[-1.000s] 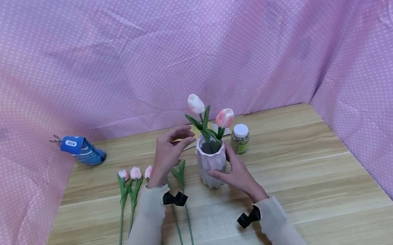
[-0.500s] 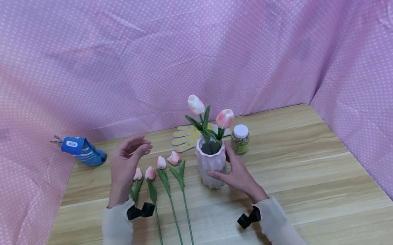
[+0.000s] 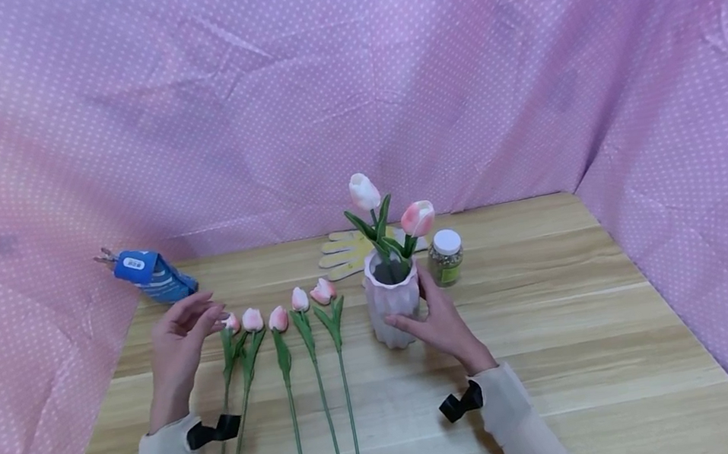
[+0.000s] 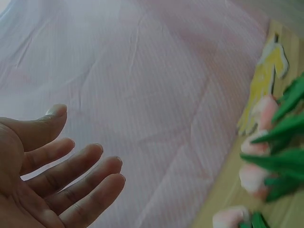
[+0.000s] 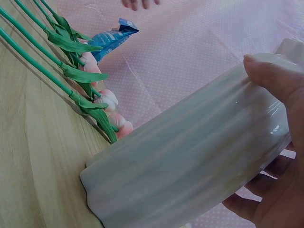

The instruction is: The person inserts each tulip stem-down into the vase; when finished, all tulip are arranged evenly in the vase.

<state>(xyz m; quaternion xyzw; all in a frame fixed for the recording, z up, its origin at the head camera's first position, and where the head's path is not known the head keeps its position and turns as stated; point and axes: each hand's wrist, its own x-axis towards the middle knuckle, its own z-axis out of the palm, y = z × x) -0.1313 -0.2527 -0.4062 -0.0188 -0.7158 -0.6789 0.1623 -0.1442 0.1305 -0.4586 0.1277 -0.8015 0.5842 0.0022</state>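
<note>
My right hand point(image 3: 444, 324) holds the pale ribbed vase point(image 3: 394, 307) around its side, thumb on the front. The right wrist view shows the vase's fluted wall point(image 5: 190, 147) close up. A white-pink tulip point(image 3: 365, 192) and a pinker tulip point(image 3: 417, 218) stand in it. At the left, my left hand point(image 3: 179, 347) hovers with loosely bent fingers beside the leftmost lying tulip point(image 3: 231, 323). Nothing is in its palm in the left wrist view, where the fingers point(image 4: 92, 187) are spread. Several tulips lie in a row on the table, such as one in the middle point(image 3: 278, 319).
A blue packet point(image 3: 156, 273) with metal tips sticking out lies at the back left. Behind the vase lies a yellow-and-white glove point(image 3: 344, 252). A white-lidded jar point(image 3: 446, 262) stands right of the vase. Pink dotted cloth point(image 3: 346, 91) encloses the wooden table point(image 3: 594, 350).
My left hand has moved from beside the vase leftward across the lying tulips to the far left one, uncovering the glove and tulip heads. The right hand and vase have stayed in place.
</note>
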